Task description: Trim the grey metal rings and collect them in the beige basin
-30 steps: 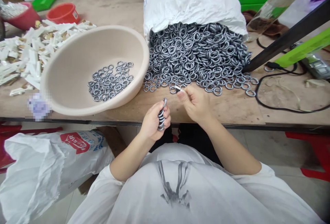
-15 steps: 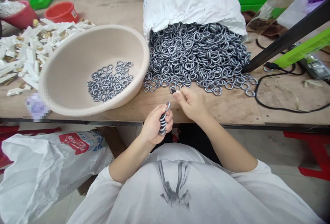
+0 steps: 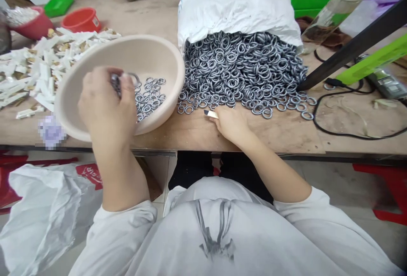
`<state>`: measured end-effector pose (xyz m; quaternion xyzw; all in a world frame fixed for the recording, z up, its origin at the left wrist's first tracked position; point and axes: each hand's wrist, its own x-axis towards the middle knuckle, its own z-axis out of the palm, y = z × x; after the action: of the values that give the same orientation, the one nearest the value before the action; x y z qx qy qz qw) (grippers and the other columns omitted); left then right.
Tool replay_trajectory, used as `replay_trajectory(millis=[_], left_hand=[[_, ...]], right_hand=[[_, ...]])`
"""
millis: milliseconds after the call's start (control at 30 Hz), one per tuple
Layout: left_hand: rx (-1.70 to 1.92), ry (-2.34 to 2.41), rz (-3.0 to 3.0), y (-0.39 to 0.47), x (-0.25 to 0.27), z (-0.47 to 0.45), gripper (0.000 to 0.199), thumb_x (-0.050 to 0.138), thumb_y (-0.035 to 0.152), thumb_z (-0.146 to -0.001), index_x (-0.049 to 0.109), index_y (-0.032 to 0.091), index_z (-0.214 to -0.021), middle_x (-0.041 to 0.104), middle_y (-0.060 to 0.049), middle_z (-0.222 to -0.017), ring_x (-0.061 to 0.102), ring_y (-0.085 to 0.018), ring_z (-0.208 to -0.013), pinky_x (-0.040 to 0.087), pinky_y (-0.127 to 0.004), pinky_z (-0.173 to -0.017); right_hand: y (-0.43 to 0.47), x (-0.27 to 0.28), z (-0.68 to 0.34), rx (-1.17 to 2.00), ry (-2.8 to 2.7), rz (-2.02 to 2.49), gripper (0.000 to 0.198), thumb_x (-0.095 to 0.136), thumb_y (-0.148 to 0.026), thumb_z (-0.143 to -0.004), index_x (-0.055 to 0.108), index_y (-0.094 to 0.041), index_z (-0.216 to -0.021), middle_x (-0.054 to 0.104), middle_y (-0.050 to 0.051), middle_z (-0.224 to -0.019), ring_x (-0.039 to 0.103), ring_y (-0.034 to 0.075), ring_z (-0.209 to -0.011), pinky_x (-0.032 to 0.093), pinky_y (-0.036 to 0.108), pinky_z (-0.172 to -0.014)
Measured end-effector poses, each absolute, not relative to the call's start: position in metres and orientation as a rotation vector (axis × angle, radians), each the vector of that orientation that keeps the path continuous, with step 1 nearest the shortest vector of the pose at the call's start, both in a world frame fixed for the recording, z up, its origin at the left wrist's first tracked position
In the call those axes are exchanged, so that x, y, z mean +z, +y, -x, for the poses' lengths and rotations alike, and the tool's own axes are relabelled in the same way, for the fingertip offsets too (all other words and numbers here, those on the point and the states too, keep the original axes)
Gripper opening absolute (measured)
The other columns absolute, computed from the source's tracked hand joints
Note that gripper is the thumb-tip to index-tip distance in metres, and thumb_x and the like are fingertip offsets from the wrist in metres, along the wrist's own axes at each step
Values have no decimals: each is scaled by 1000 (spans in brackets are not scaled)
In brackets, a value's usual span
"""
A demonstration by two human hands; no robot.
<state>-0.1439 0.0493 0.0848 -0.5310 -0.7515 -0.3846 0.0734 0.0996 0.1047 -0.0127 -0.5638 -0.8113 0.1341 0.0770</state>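
My left hand (image 3: 106,102) is over the beige plastic basin (image 3: 78,66), slightly blurred. Its fingers are closed around several grey metal-looking rings (image 3: 115,84). More rings (image 3: 151,98) lie loose in the bottom of the basin, partly hidden behind that hand. My right hand (image 3: 231,124) rests at the near edge of a large ring pile (image 3: 241,68), closed on a small white blade-like tool with a dark tip (image 3: 211,114). The tool's other end is hidden in the fingers.
A white sack (image 3: 238,9) spills the pile onto the wooden table (image 3: 190,134). White plastic pieces (image 3: 47,68) lie left of the basin. A black bar (image 3: 352,49) and a cable (image 3: 318,119) are at right. Red bowl (image 3: 81,19) and green tray (image 3: 310,2) stand behind.
My left hand has moved from in front of the table, left and up over the basin, carrying the rings. My right hand has lowered slightly, and its tool shows more.
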Motion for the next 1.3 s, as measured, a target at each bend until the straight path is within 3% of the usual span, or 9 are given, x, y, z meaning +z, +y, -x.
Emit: replay_trajectory(millis=[167, 300, 367, 533, 700, 833, 1033, 1200, 1300], left_hand=[[-905, -2175, 1722, 48, 84, 149, 59, 78, 37, -77, 65, 22, -132, 59, -18, -141, 49, -45, -134, 32, -65, -107], [-1092, -1701, 2087, 32, 57, 95, 17, 63, 29, -91, 73, 21, -102, 73, -10, -107, 63, -27, -111, 41, -46, -106], [-945, -1678, 2530, 36, 33, 65, 21, 54, 27, -96, 73, 21, -102, 74, -10, -108, 65, -25, -105, 47, -41, -99], [-615, -1681, 2875, 67, -22, 26, 38, 54, 19, -94, 61, 13, -132, 55, -18, -147, 50, -32, -135, 38, -47, -113], [-501, -1724, 2890, 75, -32, 23, 22, 52, 26, -97, 69, 14, -102, 68, -18, -119, 59, -32, -113, 46, -44, -95], [-930, -1901, 2861, 73, -33, 26, 18, 52, 26, -96, 64, 16, -86, 67, -12, -94, 60, -26, -95, 46, -39, -87], [-2333, -2302, 2591, 59, -31, 18, 38, 51, 55, -95, 58, 19, -85, 60, -1, -76, 52, -13, -64, 45, -26, -64], [-2076, -2192, 2444, 38, -23, 13, 47, 47, 59, -96, 55, 19, -73, 56, -2, -69, 50, -13, -67, 39, -27, -65], [-2291, -2289, 2472, 32, -19, 11, 49, 51, 63, -92, 52, 19, -70, 50, 1, -63, 45, -12, -59, 36, -26, -58]], right_hand=[[101, -13, -109, 444, -2353, 1638, 17, 56, -27, -97, 69, -17, -101, 74, 16, -102, 62, 28, -82, 30, 35, -64], [100, -16, -126, 514, -2265, 1612, 15, 57, -29, -95, 68, -19, -92, 72, 11, -91, 60, 27, -80, 31, 34, -64], [101, -18, -136, 559, -2139, 1618, 15, 58, -31, -94, 68, -20, -92, 71, 9, -89, 60, 26, -79, 33, 33, -66], [103, -23, -158, 628, -1749, 1559, 18, 59, -37, -91, 66, -20, -91, 69, 4, -81, 59, 22, -75, 37, 32, -69], [101, -27, -164, 723, -1636, 1480, 17, 62, -37, -87, 65, -20, -86, 67, 2, -78, 57, 18, -73, 38, 31, -70], [97, -34, -158, 1003, -1577, 1265, 20, 63, -38, -87, 68, -18, -90, 67, 2, -82, 58, 17, -78, 43, 32, -76], [80, -35, -134, 1431, -1325, 916, 33, 79, -49, -75, 64, -20, -82, 65, -1, -77, 60, 14, -74, 50, 31, -75], [66, -24, -119, 1540, -1103, 847, 47, 88, -56, -63, 57, -21, -72, 61, -4, -68, 57, 11, -63, 52, 27, -65], [66, -20, -117, 1599, -1113, 780, 53, 89, -60, -58, 53, -21, -70, 55, -6, -60, 51, 8, -53, 48, 24, -54]])
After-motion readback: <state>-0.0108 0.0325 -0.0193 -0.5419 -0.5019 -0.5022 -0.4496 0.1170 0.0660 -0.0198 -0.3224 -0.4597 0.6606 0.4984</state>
